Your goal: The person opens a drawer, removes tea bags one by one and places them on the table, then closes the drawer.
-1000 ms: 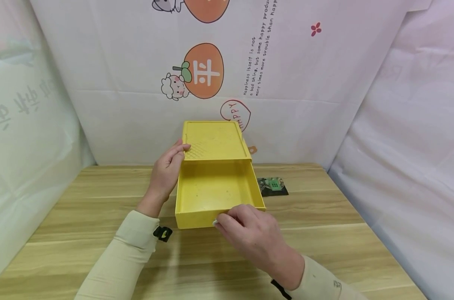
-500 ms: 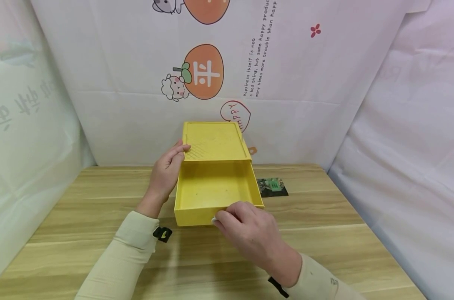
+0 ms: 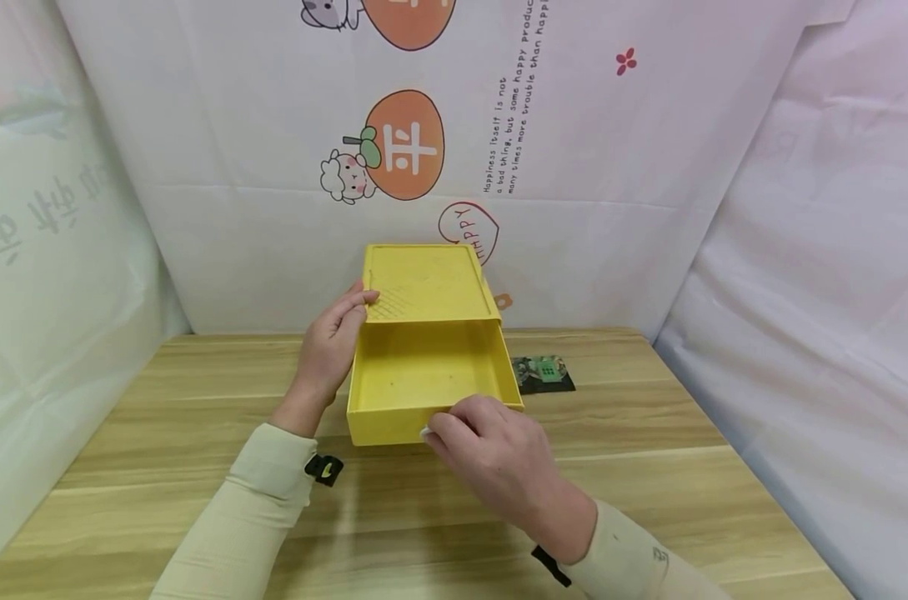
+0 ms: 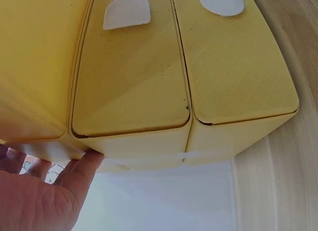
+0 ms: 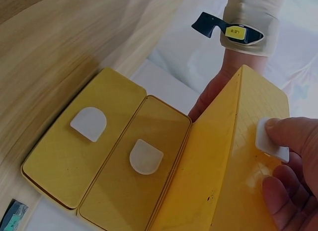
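Note:
A yellow plastic drawer cabinet [image 3: 427, 282] stands at the back of the table. Its top drawer [image 3: 386, 427] is partly pulled out, and bare inside. My right hand [image 3: 494, 467] pinches the white tab handle [image 5: 266, 140] on that drawer's front between thumb and fingers. Against the cabinet's left side lies my left hand [image 3: 329, 346], fingers stretched along it and one fingertip over the top edge. In the right wrist view, a middle drawer [image 5: 136, 186] and a bottom drawer [image 5: 84, 156] sit closed, each with a white tab handle of its own.
A dark card with a green patch [image 3: 544, 375] lies on the wooden table [image 3: 649, 500] right of the cabinet. Behind rises a white printed cloth [image 3: 611, 167], with white cloths on both sides.
The top drawer has slid a little way back into the cabinet, and my right hand has moved away from me with its handle. My left hand has stayed on the cabinet's side.

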{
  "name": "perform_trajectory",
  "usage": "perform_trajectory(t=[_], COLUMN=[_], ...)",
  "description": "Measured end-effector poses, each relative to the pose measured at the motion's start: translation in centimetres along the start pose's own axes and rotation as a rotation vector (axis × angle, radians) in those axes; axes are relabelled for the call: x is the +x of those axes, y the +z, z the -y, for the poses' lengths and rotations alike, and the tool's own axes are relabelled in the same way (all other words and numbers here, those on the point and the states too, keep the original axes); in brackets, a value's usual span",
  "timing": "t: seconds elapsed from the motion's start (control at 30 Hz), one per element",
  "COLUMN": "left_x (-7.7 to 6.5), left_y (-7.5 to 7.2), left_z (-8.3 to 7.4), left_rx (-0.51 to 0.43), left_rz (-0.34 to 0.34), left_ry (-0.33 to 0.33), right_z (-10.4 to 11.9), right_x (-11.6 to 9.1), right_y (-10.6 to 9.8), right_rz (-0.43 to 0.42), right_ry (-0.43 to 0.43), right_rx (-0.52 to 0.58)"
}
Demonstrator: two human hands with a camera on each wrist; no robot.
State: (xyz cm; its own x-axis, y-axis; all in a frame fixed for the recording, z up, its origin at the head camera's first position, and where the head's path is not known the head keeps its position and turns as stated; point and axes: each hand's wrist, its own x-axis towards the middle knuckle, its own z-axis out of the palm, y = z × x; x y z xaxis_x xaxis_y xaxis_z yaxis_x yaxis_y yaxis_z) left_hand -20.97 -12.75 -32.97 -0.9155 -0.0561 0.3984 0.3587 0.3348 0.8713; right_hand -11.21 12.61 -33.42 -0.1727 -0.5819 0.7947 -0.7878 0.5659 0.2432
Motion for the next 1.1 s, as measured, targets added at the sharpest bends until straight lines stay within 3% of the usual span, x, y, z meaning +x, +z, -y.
perform_trajectory(t=[0.23,1.1], left_x=[0.01,-0.02], left_y=[0.01,0.09], left_z=[0.14,0.1], left_rx=[-0.002,-0.013], left_rz=[-0.004,0.003], left_ry=[-0.002,-0.01], right_z=[-0.2,-0.96], right_x=[0.08,0.52], right_y=[0.15,0.84], right_rz=[0.038,0.04], right_ry=[0.017,0.015], right_rx=[-0.009,-0.074])
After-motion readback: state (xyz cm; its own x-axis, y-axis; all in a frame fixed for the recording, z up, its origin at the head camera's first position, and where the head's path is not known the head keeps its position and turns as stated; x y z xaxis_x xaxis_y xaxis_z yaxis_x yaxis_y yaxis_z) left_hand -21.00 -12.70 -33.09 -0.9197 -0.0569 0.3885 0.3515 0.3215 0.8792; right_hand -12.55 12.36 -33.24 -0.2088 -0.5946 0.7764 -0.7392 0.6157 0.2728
